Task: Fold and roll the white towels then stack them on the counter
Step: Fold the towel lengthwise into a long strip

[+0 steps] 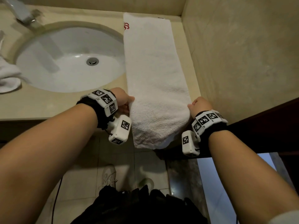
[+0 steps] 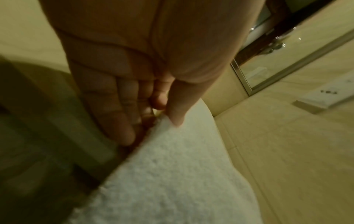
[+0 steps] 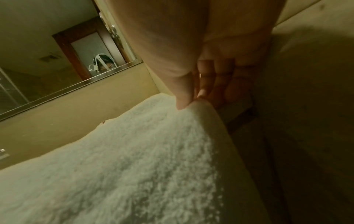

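Observation:
A long white towel point(image 1: 155, 65), folded into a narrow strip with a red mark at its far end, lies on the beige counter point(image 1: 48, 107) right of the sink. Its near end hangs over the counter's front edge. My left hand point(image 1: 124, 101) pinches the towel's left edge point(image 2: 172, 151), thumb on top and fingers underneath. On the opposite side, my right hand point(image 1: 199, 105) pinches the right edge point(image 3: 201, 115) the same way. Both hands hold the near part lifted a little off the counter.
The white sink basin point(image 1: 69, 60) with its drain takes up the counter's left part, a faucet point(image 1: 24, 13) behind it. Another crumpled white towel point(image 1: 8, 75) sits at the far left. A beige wall point(image 1: 242, 54) closes the right side. Below are floor tiles and shoes.

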Tool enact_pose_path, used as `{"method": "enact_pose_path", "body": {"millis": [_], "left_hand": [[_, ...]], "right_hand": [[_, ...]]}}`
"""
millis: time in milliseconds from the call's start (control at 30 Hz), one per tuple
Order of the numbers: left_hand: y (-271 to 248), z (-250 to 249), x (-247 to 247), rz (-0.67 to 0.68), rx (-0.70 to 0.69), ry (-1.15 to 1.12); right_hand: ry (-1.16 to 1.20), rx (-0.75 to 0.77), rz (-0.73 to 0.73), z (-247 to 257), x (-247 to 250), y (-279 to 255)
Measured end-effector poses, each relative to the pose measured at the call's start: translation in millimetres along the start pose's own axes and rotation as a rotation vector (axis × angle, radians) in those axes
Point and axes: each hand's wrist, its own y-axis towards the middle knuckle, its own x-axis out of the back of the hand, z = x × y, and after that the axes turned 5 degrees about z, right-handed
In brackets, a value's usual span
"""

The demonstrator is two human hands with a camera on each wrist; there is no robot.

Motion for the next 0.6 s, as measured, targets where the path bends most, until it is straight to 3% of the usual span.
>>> {"method": "enact_pose_path", "body": {"millis": [133,233,367,600], "left_hand": [[5,4,3,-0.014,-0.053,0.118],[8,-3,13,-0.039,-0.104,0.266],[13,-29,43,-0.142,-0.199,0.548],[69,-91,96,-0.208,-0.405,0.756]], "right_hand": [[-0.080,0.009,0.000,4,7,-4],[-0.009,0.023,-0.044,15,15,-5],[0.072,0.226,0.010,51,33,7],[0.085,0.493,0.002,135,68,76]]}}
